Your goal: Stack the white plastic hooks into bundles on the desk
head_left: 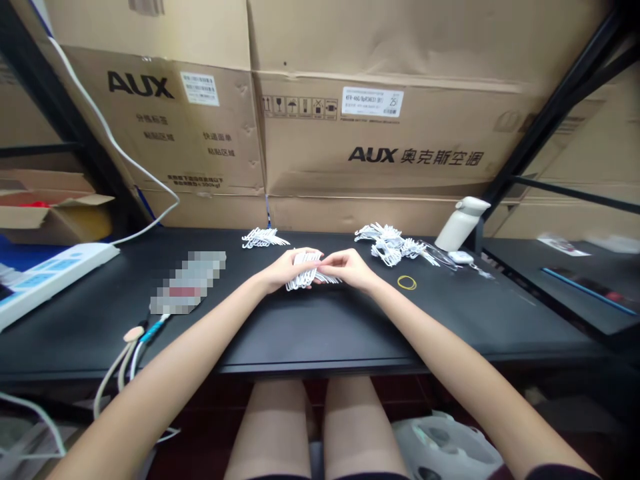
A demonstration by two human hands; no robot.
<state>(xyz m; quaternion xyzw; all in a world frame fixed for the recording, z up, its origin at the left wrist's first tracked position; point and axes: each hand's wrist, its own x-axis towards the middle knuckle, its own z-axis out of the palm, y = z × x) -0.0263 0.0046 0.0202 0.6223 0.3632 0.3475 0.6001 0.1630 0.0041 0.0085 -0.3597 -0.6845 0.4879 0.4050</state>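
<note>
A bundle of thin white hooks (301,272) is held just above the black table, its curved ends toward the left and its straight ends to the right. My left hand (280,272) is closed around its left side, thumb across the front. From the right, my right hand (351,269) pinches at the bundle with thumb and fingers together; some fingertips are hidden. Behind my left hand lies a small pile of white hooks (263,237). A larger heap of white hooks (387,241) sits beyond my right hand, and yellow rubber bands (407,283) lie in front of it.
A white bottle (463,223) stands at the back right beside a small white case (461,258). To the left are a blurred-out phone-like object (189,283) with cables and a white power strip (55,277). Large cardboard boxes (370,173) wall off the table's back (320,340).
</note>
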